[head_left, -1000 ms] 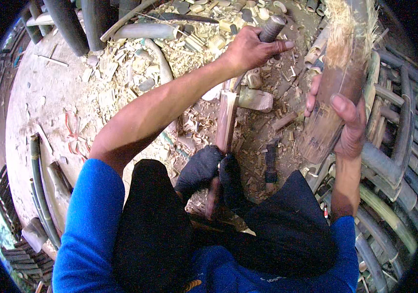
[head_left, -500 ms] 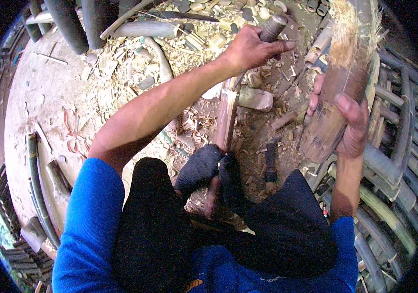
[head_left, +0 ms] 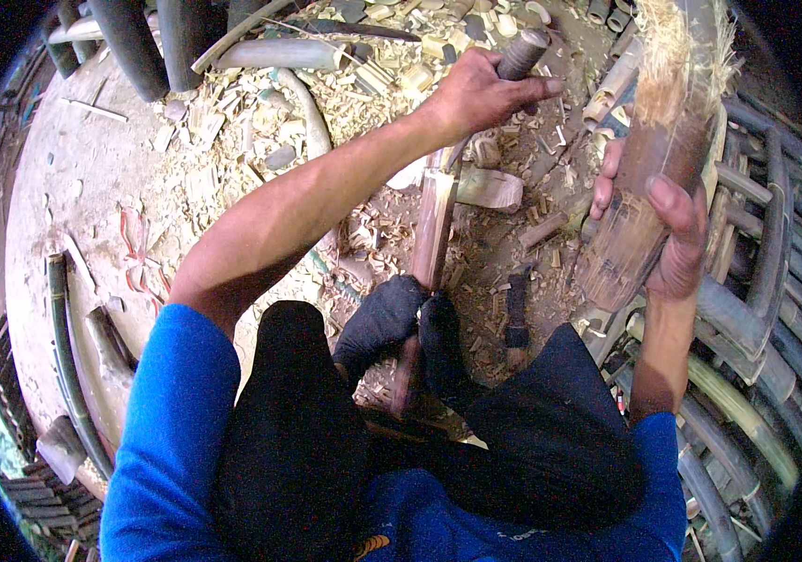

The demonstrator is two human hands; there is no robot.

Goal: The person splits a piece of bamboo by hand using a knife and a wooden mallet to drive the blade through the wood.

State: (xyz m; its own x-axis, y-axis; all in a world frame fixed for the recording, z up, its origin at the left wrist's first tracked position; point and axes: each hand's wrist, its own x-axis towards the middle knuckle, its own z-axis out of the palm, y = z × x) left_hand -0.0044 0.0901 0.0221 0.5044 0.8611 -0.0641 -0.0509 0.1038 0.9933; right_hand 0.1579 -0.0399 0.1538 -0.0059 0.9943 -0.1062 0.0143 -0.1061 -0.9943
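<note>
In front of me my left hand [head_left: 481, 98] is closed round a grey ribbed tool handle [head_left: 523, 54], its thumb stretched along to the right. What the handle is fixed to is mostly hidden behind the hand and wrist. My right hand [head_left: 668, 220] grips the lower end of a thick brown bamboo piece [head_left: 640, 178], its upper part shaved pale and frayed into fibres. Below the left hand a slim wooden stake [head_left: 434, 229] stands tilted. Its lower part passes between my two dark-socked feet [head_left: 382, 323].
Pale shavings and chips [head_left: 232, 140] cover the ground ahead. A cut wood block [head_left: 490, 190] lies right of the stake. Bent bamboo frames and poles [head_left: 748, 375] are stacked at the right. Dark curved pieces [head_left: 120, 47] stand far left; a long dark bamboo pole [head_left: 73, 365] lies left.
Almost nothing differs. Both hands keep their grips, and the bamboo piece and tool handle stay in nearly the same place.
</note>
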